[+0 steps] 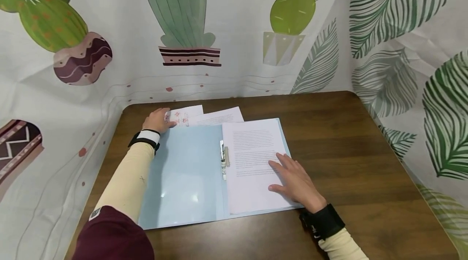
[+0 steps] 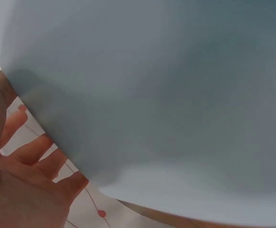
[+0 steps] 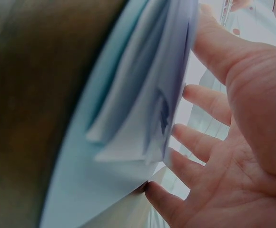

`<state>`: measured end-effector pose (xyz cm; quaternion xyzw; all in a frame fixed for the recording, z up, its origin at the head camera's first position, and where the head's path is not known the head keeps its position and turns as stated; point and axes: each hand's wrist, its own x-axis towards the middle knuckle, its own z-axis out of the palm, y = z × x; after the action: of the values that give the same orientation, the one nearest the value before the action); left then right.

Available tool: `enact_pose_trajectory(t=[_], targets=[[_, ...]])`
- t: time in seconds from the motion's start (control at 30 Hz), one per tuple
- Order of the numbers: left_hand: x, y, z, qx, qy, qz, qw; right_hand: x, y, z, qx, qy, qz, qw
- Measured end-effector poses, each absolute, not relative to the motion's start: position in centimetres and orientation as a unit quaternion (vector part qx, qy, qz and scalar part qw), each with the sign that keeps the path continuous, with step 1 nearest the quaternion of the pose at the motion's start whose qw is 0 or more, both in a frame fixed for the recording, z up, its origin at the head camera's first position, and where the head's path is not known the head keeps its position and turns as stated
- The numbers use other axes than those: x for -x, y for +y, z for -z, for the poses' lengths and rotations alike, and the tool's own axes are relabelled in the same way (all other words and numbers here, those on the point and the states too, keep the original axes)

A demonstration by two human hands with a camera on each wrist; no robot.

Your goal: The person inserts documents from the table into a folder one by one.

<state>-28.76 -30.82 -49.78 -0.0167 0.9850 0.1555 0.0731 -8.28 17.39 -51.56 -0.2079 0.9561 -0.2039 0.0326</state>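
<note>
A light-blue file folder point(image 1: 183, 174) lies spread on the table, a metal clip point(image 1: 224, 162) along its inner spine. On its right side sits a stack of printed sheets point(image 1: 252, 195). My right hand point(image 1: 297, 180) rests on the top sheet with fingers spread. In the right wrist view, layered sheet edges point(image 3: 128, 128) show beside that hand. My left hand point(image 1: 155, 121) is at the folder's far left corner, beside a loose sheet with red pictures point(image 1: 188, 114). The left wrist view has its fingers point(image 2: 33, 151) extended along the folder's edge, fingertips partly hidden behind it.
A second loose sheet with text point(image 1: 223, 117) pokes out behind the folder, overlapping the red-pictured one. The brown wooden table point(image 1: 347, 150) has rounded corners. A cloth printed with cacti and leaves point(image 1: 241, 69) hangs right behind the table's far edge.
</note>
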Motion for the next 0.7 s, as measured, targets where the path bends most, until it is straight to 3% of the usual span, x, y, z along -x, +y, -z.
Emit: enact_pose_trajectory(t=[0.27,0.7], targets=[[28.74,-30.4,49.38,0.019,0.981,-0.159,0.106,8.26,17.4,51.56,0.206,0.957,0.201,0.031],[28.94,-30.6,50.01,0.021,0.981,-0.168,0.09,8.32,17.17,51.46,0.203,0.958,0.201,0.033]])
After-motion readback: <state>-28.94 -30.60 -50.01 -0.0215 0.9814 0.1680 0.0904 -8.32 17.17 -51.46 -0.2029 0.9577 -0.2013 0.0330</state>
